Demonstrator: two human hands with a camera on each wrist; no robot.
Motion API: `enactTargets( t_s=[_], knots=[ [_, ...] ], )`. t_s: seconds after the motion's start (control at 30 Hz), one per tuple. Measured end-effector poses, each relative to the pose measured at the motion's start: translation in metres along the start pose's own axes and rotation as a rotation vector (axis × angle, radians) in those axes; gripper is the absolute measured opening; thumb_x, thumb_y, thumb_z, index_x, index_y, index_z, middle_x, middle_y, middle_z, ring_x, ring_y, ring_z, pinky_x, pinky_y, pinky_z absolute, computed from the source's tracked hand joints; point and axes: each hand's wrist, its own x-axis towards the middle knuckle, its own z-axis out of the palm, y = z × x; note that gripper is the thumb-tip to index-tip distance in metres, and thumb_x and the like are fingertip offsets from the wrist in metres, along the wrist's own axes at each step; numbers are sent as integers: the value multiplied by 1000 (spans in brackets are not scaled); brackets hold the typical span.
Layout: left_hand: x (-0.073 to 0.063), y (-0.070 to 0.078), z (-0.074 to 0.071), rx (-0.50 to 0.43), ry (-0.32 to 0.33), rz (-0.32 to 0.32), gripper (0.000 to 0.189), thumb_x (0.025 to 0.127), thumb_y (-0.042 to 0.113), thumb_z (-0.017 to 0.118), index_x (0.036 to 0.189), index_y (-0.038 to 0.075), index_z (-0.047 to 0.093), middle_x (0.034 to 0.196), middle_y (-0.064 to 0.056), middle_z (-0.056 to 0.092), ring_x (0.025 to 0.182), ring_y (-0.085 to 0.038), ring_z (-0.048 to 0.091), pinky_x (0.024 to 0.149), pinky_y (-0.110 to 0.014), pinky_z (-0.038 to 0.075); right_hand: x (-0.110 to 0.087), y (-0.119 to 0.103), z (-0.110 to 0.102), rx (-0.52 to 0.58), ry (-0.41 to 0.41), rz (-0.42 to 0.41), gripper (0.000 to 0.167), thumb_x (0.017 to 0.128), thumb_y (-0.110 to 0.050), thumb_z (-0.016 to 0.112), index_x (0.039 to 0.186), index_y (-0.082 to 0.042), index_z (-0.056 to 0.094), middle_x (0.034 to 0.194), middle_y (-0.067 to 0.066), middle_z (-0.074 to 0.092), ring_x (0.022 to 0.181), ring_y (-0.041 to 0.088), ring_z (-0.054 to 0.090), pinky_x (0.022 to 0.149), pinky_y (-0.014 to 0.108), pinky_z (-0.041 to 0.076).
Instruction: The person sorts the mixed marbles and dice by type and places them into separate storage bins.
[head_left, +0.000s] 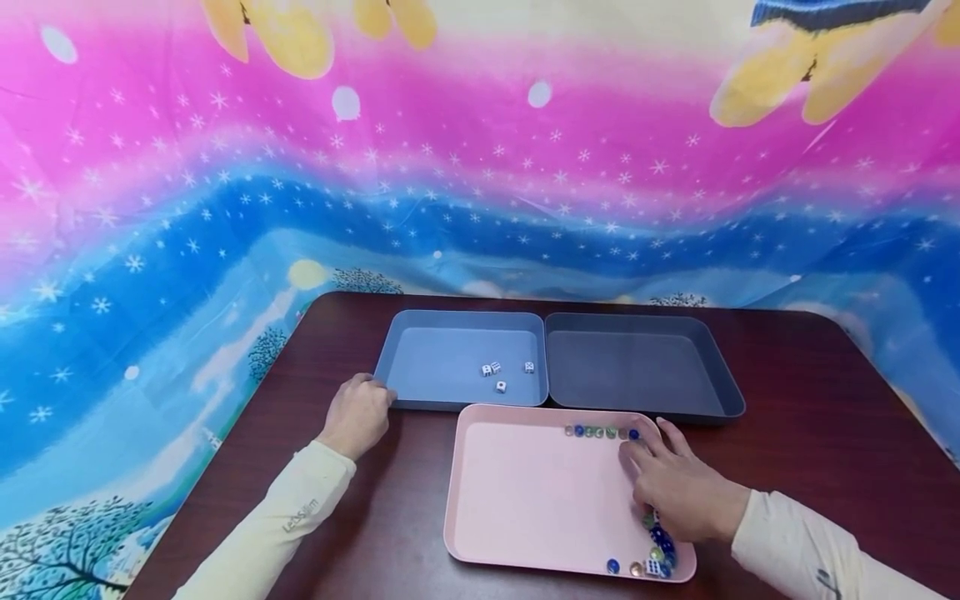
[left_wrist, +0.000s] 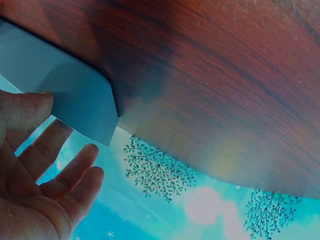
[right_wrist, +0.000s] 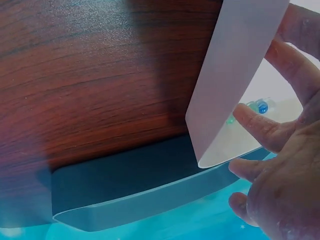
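At the left my left hand [head_left: 358, 417] grips the near left corner of the blue tray [head_left: 435, 405]. In the left wrist view its thumb [left_wrist: 35, 107] lies against the tray's outer wall, with the fingers beyond the rim. Several white dice [head_left: 501, 387] sit in that tray. My right hand [head_left: 686, 492] reaches over the right wall of the pink tray [head_left: 525, 492], fingers spread and nothing seen between them. Glass marbles line the tray's far edge, including a blue marble [head_left: 579, 431]. More marbles and a white die [head_left: 652, 567] bunch in the near right corner, partly hidden by the hand.
A dark grey tray [head_left: 630, 367] stands against the blue tray's right side. The pink tray is in front of both, close to them. All three are on a dark brown wooden table [head_left: 802, 467]. A patterned cloth [head_left: 450, 167] hangs behind the table and along its sides.
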Motion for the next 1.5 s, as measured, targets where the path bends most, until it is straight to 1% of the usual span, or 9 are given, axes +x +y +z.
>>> enactTargets(
  t_s=[0.37, 0.47, 0.53, 0.67, 0.83, 0.9, 1.1, 1.27, 1.5],
  knots=[
    [0, 0, 1, 6, -1, -1, 18, 72, -4, 63, 74, 10, 76, 71, -10, 71, 83, -31, 69, 74, -44, 59, 2, 0, 6, -47, 54, -19, 15, 73, -15, 76, 61, -20, 68, 113, 12, 57, 128, 43, 33, 103, 74, 23],
    [0, 0, 1, 8, 1, -5, 18, 73, -3, 63, 73, 10, 76, 71, -10, 71, 83, -31, 69, 74, -44, 59, 2, 0, 5, -71, 89, -43, 7, 75, -17, 75, 70, -13, 70, 111, 11, 57, 125, 42, 38, 102, 72, 26],
    [-1, 1, 1, 12, -1, -11, 17, 73, -3, 64, 74, 10, 76, 71, -10, 72, 84, -30, 69, 75, -44, 59, 4, -1, 2, -79, 111, -50, 12, 76, -19, 74, 81, -9, 69, 113, 12, 57, 126, 43, 39, 102, 72, 27],
    [-1, 1, 1, 23, -10, -20, 16, 74, -2, 64, 74, 10, 76, 74, -10, 73, 86, -30, 69, 76, -45, 59, 14, -2, -18, -58, 154, -64, 8, 74, -15, 76, 78, -13, 69, 120, 15, 57, 131, 50, 37, 102, 74, 26],
    [-1, 2, 1, 23, -15, -23, 16, 73, -3, 64, 73, 9, 76, 73, -10, 72, 87, -31, 69, 76, -44, 59, 39, -4, -54, -42, 260, -57, 23, 69, -5, 78, 60, -23, 67, 123, 17, 58, 134, 56, 32, 102, 77, 24],
    [-1, 1, 1, 23, -22, -25, 16, 73, -3, 64, 73, 8, 75, 73, -10, 72, 87, -30, 69, 76, -44, 59, 53, -5, -68, -42, 293, -50, 25, 69, -3, 77, 59, -24, 66, 124, 18, 57, 134, 56, 31, 102, 78, 24],
    [-1, 1, 1, 27, -10, -21, 16, 73, -2, 64, 72, 9, 75, 72, -9, 71, 85, -29, 69, 75, -44, 59, 102, -5, -100, 17, 281, -31, 22, 73, -3, 74, 66, -23, 71, 133, 20, 52, 139, 56, 20, 106, 77, 16],
    [-1, 1, 4, 22, -2, -25, 16, 74, -1, 64, 72, 10, 75, 73, -9, 72, 86, -29, 69, 74, -44, 59, 136, -6, -107, 84, 254, -16, 16, 77, -4, 73, 73, -20, 74, 135, 19, 51, 142, 53, 16, 109, 75, 10],
    [-2, -2, 4, 25, 6, -33, 16, 73, 0, 64, 70, 11, 74, 72, -8, 71, 87, -29, 69, 75, -44, 59, 168, -10, -104, 35, 229, -13, 14, 78, -5, 72, 75, -19, 73, 135, 19, 52, 141, 52, 19, 110, 74, 15]
  ],
)
